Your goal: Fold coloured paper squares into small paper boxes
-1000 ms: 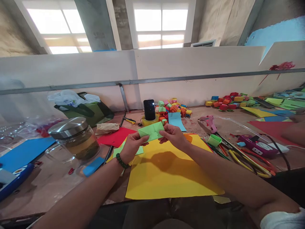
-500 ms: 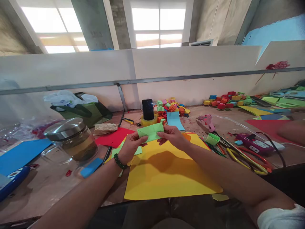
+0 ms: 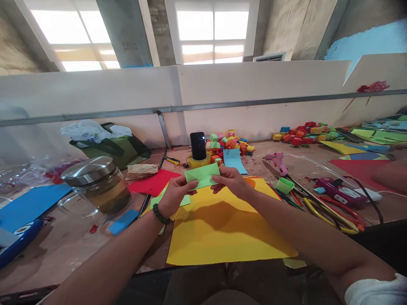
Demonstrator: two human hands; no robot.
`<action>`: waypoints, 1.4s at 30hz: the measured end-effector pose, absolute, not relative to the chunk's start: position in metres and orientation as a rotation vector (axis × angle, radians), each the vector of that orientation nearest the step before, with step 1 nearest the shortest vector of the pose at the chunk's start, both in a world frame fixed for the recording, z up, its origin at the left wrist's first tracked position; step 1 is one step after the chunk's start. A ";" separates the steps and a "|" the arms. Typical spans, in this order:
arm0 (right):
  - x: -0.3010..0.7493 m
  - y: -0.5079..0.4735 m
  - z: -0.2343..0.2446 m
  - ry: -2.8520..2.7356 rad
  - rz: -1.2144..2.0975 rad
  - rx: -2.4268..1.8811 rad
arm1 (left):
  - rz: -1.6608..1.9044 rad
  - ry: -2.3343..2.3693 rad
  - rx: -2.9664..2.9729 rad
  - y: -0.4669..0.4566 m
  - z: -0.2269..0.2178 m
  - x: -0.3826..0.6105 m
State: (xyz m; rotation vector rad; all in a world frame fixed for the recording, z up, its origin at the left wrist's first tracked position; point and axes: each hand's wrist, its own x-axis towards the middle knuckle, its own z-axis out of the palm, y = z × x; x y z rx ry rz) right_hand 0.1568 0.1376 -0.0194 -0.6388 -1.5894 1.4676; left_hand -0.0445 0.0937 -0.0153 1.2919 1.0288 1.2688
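A folded light green paper [image 3: 203, 173] is held up between both hands, over the yellow sheet [image 3: 229, 237]. My left hand [image 3: 174, 195] pinches its lower left side, thumb on the near face; a dark bead bracelet circles that wrist. At the right edge of the paper, my right hand [image 3: 233, 182] grips with thumb and fingers. Crease lines show on the green face. Beneath and beside my left hand lie more light green sheets [image 3: 185, 200]. The fingers behind the paper are partly hidden.
A glass jug [image 3: 108, 195] with a metal lid stands left. Behind are a phone [image 3: 198, 146] and several coloured paper cubes [image 3: 232, 144]. On the right lie a pink glue gun [image 3: 280, 163], scissors [image 3: 330, 218] and a purple power strip [image 3: 341, 195]. Another person's arm [image 3: 391, 173] rests far right.
Almost nothing differs. The whole view has shifted slightly, while both hands keep the same hold on the green paper.
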 end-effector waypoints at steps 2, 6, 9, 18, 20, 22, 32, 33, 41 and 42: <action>0.157 0.138 -0.018 -1.562 1.470 -0.634 | 1.250 0.965 1.275 0.093 -0.015 -0.045; 0.158 0.137 -0.014 -1.558 1.481 -0.626 | 1.225 0.925 1.274 0.092 -0.010 -0.046; 0.157 0.136 -0.011 -1.588 1.481 -0.614 | 1.217 0.950 1.281 0.092 -0.007 -0.047; 0.158 0.137 -0.013 -1.623 1.456 -0.577 | 1.193 0.972 1.268 0.093 -0.013 -0.045; 0.159 0.137 -0.013 -1.619 1.473 -0.576 | 1.210 0.982 1.265 0.092 -0.013 -0.043; 0.158 0.137 -0.014 -1.597 1.503 -0.591 | 1.232 0.992 1.253 0.091 -0.013 -0.042; 0.155 0.136 -0.013 -1.377 1.663 -0.675 | 1.264 0.939 1.170 0.088 -0.006 -0.040; 0.155 0.136 -0.013 -1.370 1.666 -0.672 | 1.268 0.931 1.171 0.088 -0.006 -0.040; 0.159 0.143 -0.017 -1.439 1.618 -0.666 | 1.129 0.959 1.174 0.089 -0.006 -0.046; 0.160 0.145 -0.017 -1.454 1.614 -0.667 | 1.084 0.958 1.190 0.089 -0.007 -0.047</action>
